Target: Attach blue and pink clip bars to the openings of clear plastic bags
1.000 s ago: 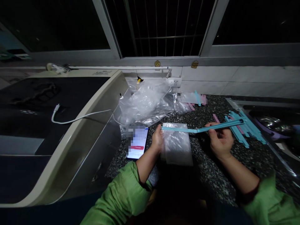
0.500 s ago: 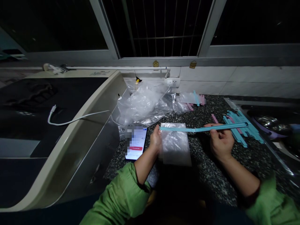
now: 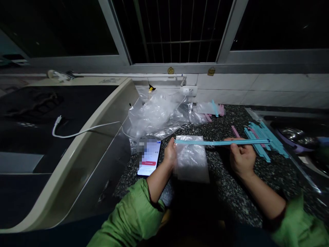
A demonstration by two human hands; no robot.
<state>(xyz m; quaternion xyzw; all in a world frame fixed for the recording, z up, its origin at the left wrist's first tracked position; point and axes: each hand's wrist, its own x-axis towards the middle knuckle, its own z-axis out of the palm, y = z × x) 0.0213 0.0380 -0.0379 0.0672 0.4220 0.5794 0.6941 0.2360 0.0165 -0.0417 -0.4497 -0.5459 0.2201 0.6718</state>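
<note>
A long, thin light-blue plastic strip [image 3: 199,142], with a joint near its middle, stretches level between my two hands. My left hand [image 3: 170,153] pinches its left end. My right hand [image 3: 242,157] is closed around the right part, thumb in front, and the strip's right end sticks out past it. Beneath the strip lies a stack of clear plastic bags [image 3: 192,163] on the dark speckled counter. Just right of my right hand is a pile of blue strips [image 3: 272,140], with some pink ones among them.
Left of my left hand lies a lit phone [image 3: 149,157]. Behind it is a heap of crumpled clear plastic [image 3: 159,113]. A bagged bundle of strips [image 3: 209,108] lies near the tiled wall. A large appliance [image 3: 102,113] with a white cable [image 3: 87,130] stands left; a stove [image 3: 298,133] is right.
The right part of the strip has come down slightly, so the strip is nearly straight. Both hands keep their hold. The number on the phone went from 43 to 44.
</note>
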